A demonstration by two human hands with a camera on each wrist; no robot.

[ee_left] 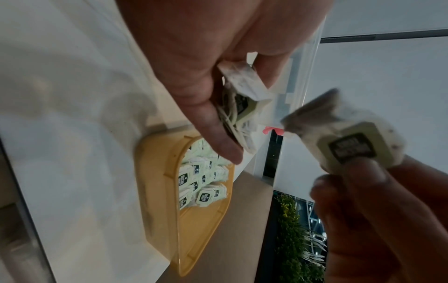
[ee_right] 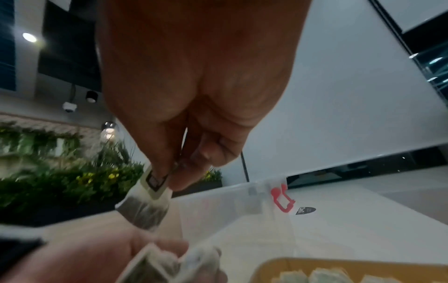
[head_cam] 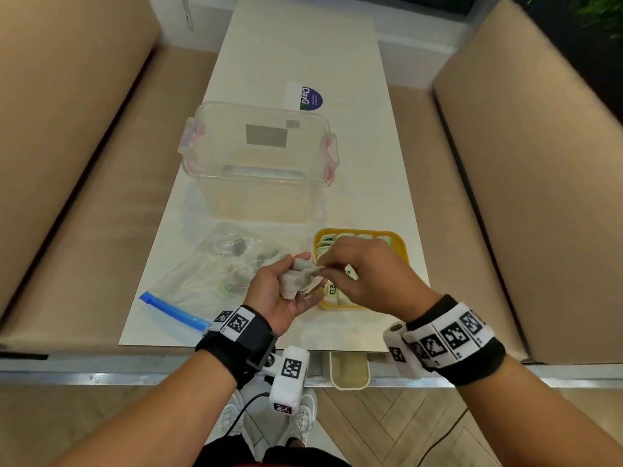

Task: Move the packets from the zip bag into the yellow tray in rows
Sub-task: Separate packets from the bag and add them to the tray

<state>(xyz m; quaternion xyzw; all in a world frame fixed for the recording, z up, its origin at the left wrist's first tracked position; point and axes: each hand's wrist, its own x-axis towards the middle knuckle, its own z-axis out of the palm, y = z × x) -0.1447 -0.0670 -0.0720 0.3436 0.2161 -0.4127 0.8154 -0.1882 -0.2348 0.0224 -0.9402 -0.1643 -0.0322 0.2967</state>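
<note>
My left hand (head_cam: 286, 288) is held palm up just left of the yellow tray (head_cam: 403, 246), cupping a small bunch of tea packets (head_cam: 298, 279) in its curled fingers. My right hand (head_cam: 357, 274) hovers over the tray's near part and pinches one packet (ee_left: 344, 141) by its tag end, between thumb and forefinger. That single packet (ee_right: 148, 199) hangs just above the left palm. The tray (ee_left: 157, 191) holds rows of green-tagged packets (ee_left: 201, 181). The clear zip bag (head_cam: 215, 274) with a blue slider lies flat on the table, left of my left hand.
A clear plastic storage box (head_cam: 259, 156) with pink latches stands behind the bag and tray. A purple-and-white sticker (head_cam: 305, 96) lies farther back on the white table (head_cam: 303, 45). Beige cushioned benches flank the table on both sides.
</note>
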